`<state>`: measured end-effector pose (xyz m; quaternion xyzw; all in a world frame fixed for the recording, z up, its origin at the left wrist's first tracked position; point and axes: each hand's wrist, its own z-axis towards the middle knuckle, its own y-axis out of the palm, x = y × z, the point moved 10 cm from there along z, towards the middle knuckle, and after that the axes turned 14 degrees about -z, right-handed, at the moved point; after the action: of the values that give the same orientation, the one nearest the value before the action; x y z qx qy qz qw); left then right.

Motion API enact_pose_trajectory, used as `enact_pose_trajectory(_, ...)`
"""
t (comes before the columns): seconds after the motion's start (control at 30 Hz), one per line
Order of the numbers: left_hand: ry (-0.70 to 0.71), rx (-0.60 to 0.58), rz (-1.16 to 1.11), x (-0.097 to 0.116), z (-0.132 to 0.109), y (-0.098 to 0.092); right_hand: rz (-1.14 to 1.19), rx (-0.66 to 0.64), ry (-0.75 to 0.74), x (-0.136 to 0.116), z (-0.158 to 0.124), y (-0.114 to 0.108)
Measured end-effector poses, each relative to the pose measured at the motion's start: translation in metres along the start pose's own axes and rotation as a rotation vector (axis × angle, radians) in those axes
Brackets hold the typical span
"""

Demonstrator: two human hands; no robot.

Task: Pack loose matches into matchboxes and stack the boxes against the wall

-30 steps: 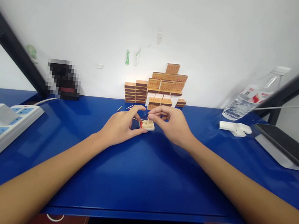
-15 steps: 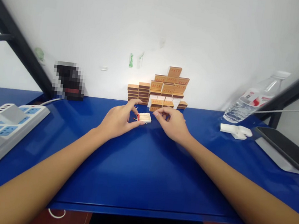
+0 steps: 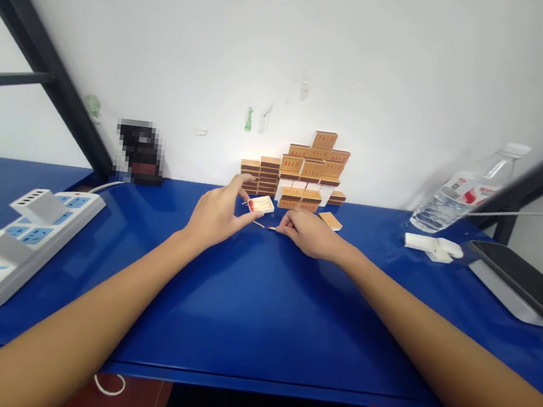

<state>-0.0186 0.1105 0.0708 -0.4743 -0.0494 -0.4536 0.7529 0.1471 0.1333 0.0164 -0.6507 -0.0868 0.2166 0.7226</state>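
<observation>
Matchbox tray [image 3: 260, 203] is the small open drawer we hold, far across the blue table [image 3: 239, 317]. At the left edge lies a white power strip [image 3: 28, 228]. Next comes our left hand [image 3: 216, 213]. Its thumb and fingers pinch the tray at its left end, a little above the table. We see red match heads packed inside.

Just right of the tray and nearer to us, one match [image 3: 263, 225] lies flat on the table. Our right hand [image 3: 308, 232] rests there with curled fingertips at the match's red end. We cannot tell if they pinch it or only touch it. Beside that hand lies a flat box sleeve [image 3: 330, 221]. Behind, a stack of matchboxes [image 3: 305, 168] stands by the wall. A water bottle [image 3: 459, 192] is far right.

We think the tray is very light, thin card. It looks easy to crush or tip, so a soft pinch on its sides is best.
</observation>
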Motion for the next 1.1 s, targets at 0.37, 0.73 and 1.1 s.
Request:
enact_pose_trajectory(0.37, 0.043, -0.186, -0.102, 0.016, -0.012, 0.038, 0.169, 0.255, -0.177, -0.003, -0.022, -0.041)
enact_pose_trajectory(0.73, 0.074, -0.174, -0.144, 0.02, -0.012, 0.038, 0.051, 0.174, -0.188, -0.019, -0.027, -0.034)
enact_pose_trajectory(1.1, 0.057, -0.163, -0.193, 0.018, -0.01, 0.038, 0.106, 0.248, -0.189, -0.014, -0.026, -0.036)
